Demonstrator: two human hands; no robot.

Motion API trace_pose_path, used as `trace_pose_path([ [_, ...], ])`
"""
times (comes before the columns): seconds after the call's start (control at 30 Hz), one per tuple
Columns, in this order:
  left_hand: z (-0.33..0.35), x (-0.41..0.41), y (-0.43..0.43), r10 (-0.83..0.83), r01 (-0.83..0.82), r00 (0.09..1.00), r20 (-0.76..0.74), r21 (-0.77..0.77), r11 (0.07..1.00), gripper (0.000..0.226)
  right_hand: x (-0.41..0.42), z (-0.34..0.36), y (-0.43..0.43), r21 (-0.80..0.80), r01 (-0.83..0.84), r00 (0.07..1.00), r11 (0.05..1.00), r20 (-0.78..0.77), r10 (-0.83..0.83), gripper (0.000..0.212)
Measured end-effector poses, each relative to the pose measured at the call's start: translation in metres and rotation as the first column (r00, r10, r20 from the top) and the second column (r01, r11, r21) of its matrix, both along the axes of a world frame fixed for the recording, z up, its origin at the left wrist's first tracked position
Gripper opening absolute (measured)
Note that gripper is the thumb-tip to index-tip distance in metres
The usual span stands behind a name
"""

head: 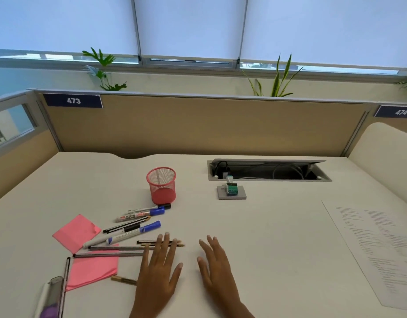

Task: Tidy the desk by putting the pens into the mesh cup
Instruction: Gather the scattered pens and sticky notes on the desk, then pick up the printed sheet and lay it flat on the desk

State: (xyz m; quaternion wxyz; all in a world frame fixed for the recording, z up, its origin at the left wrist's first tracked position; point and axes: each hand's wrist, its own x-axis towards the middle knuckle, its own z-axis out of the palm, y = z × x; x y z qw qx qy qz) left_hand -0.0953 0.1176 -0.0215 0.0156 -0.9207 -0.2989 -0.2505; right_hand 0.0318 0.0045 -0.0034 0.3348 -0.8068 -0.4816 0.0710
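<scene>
The red mesh cup [161,185] is seen upright and empty on the desk [278,226], while cables are held in the open tray [269,171] to its right. "473" is read on one divider tag [73,101] and "474" on the other [400,112]; the marker print cannot be made out. The pens [133,226] are spread left of and before the cup, the left hand [157,269] laid flat with fingers spread over two pencils [161,243], nothing gripped, and the right hand [217,265] held open and empty beside it.

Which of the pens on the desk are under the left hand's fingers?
The pair of thin pencil-like pens with wooden tips, lying side by side. The left hand rests flat over them; the markers lie farther back, untouched.
</scene>
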Motion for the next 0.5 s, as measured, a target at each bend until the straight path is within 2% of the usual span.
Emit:
trace_pose_path([
  [0.07, -0.002, 0.033, -0.037, -0.07, 0.07, 0.997, -0.007, 0.002, 0.998, 0.06, 0.024, -0.008, -0.026, 0.04, 0.051, 0.989, 0.998, 0.137, -0.056, 0.054],
  [0.17, -0.004, 0.089, -0.095, -0.19, 0.191, 0.98, -0.06, 0.002, 0.982, 0.053, 0.064, -0.012, -0.066, 0.01, 0.129, 0.957, 0.992, 0.262, -0.127, 0.036],
  [0.37, -0.006, 0.177, -0.171, -0.279, 0.253, 0.944, -0.174, -0.159, 0.954, 0.052, 0.148, -0.009, -0.158, 0.007, 0.372, 0.836, 0.928, 0.431, -0.338, 0.039],
  [0.5, 0.006, 0.226, -0.204, -0.339, 0.297, 0.913, -0.226, -0.2, 0.934, 0.063, 0.195, 0.007, -0.215, -0.122, 0.542, 0.808, 0.831, 0.347, -0.476, 0.045],
])
